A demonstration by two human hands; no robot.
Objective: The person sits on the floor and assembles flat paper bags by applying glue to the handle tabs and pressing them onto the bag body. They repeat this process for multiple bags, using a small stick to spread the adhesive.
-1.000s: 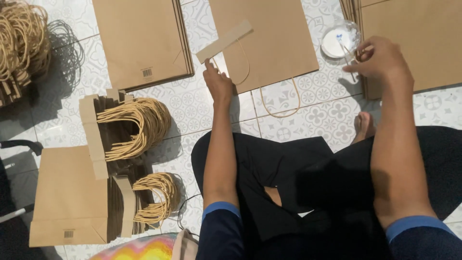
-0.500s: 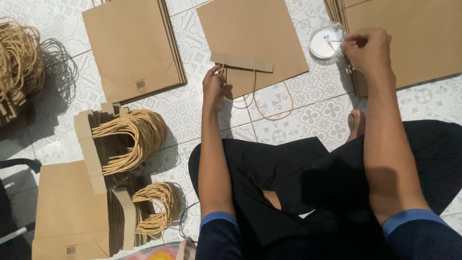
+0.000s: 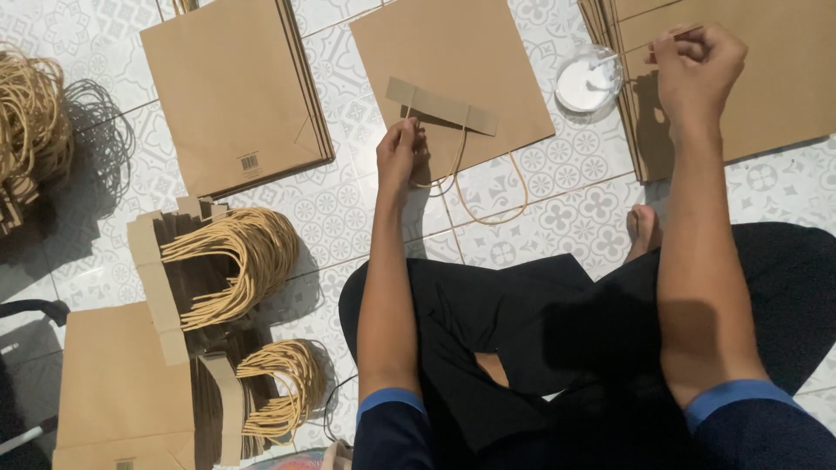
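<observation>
My left hand [image 3: 401, 157] pinches the twisted paper cord handle [image 3: 475, 187] that hangs from a brown card strip [image 3: 440, 104]. The strip lies across a flat brown paper bag [image 3: 453, 61] on the tiled floor in front of me. My right hand [image 3: 697, 57] is raised at the far right and grips a thin stick [image 3: 640, 48]. The stick points toward a small round clear tub of white glue [image 3: 588, 83] beside the bag.
A stack of flat brown bags [image 3: 231, 96] lies at far left, another stack [image 3: 775, 78] at far right. Bundles of card strips with cord handles [image 3: 235, 261] and a second bundle [image 3: 274, 392] sit at my left, with loose cords [image 3: 30, 122] beyond. My crossed legs [image 3: 540, 339] fill the foreground.
The strip with its cord handle has come down onto the middle bag under my left hand. My right hand has lifted the stick away from the glue tub.
</observation>
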